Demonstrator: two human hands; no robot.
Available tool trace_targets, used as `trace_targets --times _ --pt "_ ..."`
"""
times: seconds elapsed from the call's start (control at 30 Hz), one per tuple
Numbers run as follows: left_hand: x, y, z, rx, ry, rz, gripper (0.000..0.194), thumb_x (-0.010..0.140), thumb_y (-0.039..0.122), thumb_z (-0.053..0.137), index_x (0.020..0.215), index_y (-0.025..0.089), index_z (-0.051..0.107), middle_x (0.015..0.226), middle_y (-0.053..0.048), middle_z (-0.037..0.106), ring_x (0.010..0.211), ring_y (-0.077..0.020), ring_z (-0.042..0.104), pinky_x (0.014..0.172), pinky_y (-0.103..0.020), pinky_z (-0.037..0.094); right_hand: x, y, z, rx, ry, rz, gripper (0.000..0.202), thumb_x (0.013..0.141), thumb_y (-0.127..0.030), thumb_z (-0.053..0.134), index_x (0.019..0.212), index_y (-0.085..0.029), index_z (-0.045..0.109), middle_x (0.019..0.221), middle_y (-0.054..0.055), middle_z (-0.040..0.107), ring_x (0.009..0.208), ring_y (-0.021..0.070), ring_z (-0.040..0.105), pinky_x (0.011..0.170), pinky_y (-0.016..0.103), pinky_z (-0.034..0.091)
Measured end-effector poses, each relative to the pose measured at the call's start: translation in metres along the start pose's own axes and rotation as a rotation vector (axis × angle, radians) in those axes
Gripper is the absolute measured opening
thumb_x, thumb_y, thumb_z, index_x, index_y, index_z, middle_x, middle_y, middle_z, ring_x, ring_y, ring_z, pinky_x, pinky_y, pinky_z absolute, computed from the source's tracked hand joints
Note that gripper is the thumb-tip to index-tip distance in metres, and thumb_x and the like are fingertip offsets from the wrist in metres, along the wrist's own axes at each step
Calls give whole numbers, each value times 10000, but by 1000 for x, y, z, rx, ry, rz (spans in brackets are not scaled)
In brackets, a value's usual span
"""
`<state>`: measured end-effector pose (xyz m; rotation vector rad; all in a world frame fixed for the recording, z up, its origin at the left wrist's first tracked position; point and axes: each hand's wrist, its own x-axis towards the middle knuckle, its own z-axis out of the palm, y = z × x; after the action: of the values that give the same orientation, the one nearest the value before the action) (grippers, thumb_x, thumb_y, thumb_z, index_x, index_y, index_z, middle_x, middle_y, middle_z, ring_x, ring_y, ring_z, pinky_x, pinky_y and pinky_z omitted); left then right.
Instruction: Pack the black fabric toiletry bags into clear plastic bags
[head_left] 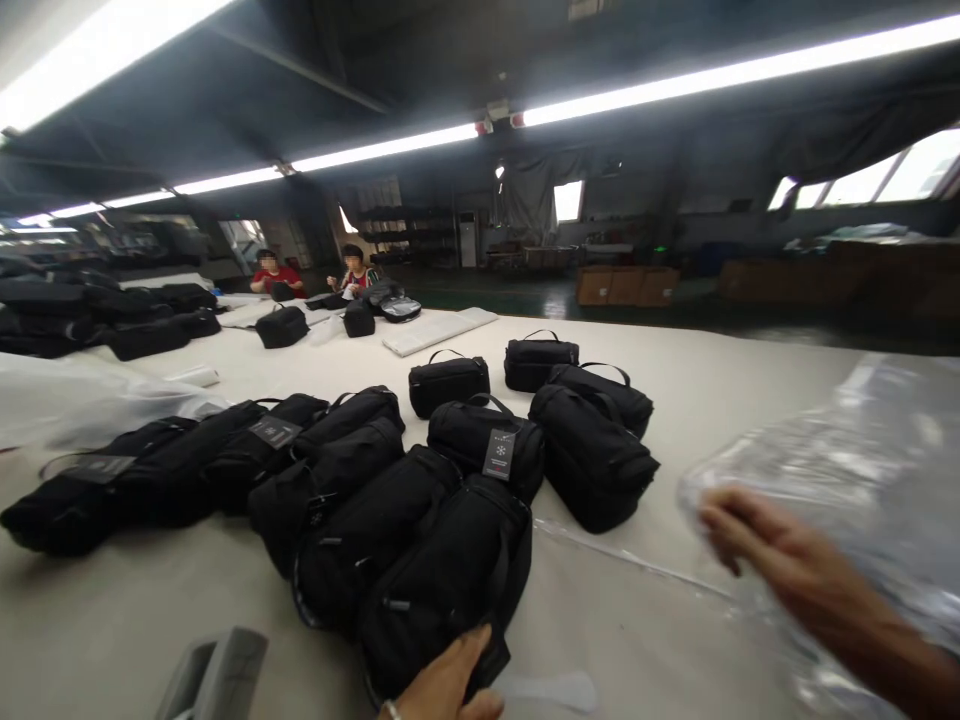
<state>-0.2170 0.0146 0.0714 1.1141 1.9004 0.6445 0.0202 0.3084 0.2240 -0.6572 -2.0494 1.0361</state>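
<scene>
My left hand [450, 685] is at the near end of the closest black bag [442, 580]. Its thumb and fingers close on a dark flat hang tag [491, 655] there. On the right, my right hand [772, 545] pinches the edge of a clear plastic bag [840, 470], slightly blurred by motion. Black zippered bags with top handles lie side by side left of my right hand. One of them, a black bag [454, 435], bears a grey tag [500, 455] with a snowflake print.
A grey plastic object [225, 670], perhaps a tape dispenser, sits at the near edge. Clear plastic sheeting [97, 400] and piled black bags [75, 310] are at left. Two people [281, 275] work across the pale table [720, 380]. Cardboard boxes [626, 287] stand beyond.
</scene>
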Motion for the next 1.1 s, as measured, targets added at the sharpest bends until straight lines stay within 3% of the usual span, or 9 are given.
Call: trace_targets --times 0.1,0.23,0.47,0.6,0.77,0.83,0.9,0.97,1.1 --pt "19 1 -7 54 92 30 667 846 418 558 1442 157 409 1518 -121 418 1409 -248 379 1208 -392 264 -28 -59 60 -137 -254 -10 306 876 -517 553 695 -270 549 608 15 554 550 184 519 540 332 467" --pt "36 -7 -32 104 226 63 601 834 342 531 1391 123 476 1434 -131 528 1329 -252 489 1154 -354 342 -64 -108 117 -231 -233 -151 168 923 -369 513 797 -260 528 997 56 656 980 242 603 895 408 479" --pt "60 -32 -126 100 361 -13 389 903 338 541 1236 139 570 1295 -143 625 1227 -255 560 1105 -480 366 -126 -126 120 -124 -77 257 299 903 -521 545 813 -236 547 779 24 648 738 209 625 691 336 503" --pt "37 -14 -157 56 308 16 433 902 356 515 1256 108 528 1313 -183 586 1267 -301 509 1099 -514 346 -133 -135 131 136 105 357 367 831 -566 630 815 -208 554 768 45 679 761 211 655 753 348 529" --pt "-56 30 -106 -72 -231 291 339 829 437 570 1028 186 682 1000 -63 743 981 -241 674 882 -345 528 -120 -157 160 71 279 273 355 805 -552 659 837 -214 553 590 -34 554 539 140 532 554 270 463" --pt "-87 41 -72 -202 -403 416 613 724 401 715 1292 238 553 1289 -86 644 1173 -267 599 970 -374 493 -114 -167 173 13 250 241 347 809 -549 648 844 -219 546 553 -58 502 477 115 453 470 242 388" --pt "-102 48 -46 -427 -345 423 887 684 419 757 1442 226 340 1495 -164 436 1289 -309 512 990 -421 484 -111 -178 182 -1 133 242 353 786 -544 672 844 -220 545 526 -80 458 444 98 388 429 227 330" --pt "-103 52 -37 -638 -128 407 811 721 464 718 1388 173 361 1455 -216 457 1254 -326 539 946 -436 512 -111 -189 186 -12 -38 267 371 723 -521 740 843 -219 561 504 -103 402 432 86 343 416 218 294" --pt "-97 48 -67 -755 184 467 444 801 499 630 1069 154 551 1197 -157 636 1180 -303 579 1000 -433 473 -118 -208 179 -223 -337 205 376 630 -386 832 912 -222 642 533 -105 393 476 85 358 436 213 266"
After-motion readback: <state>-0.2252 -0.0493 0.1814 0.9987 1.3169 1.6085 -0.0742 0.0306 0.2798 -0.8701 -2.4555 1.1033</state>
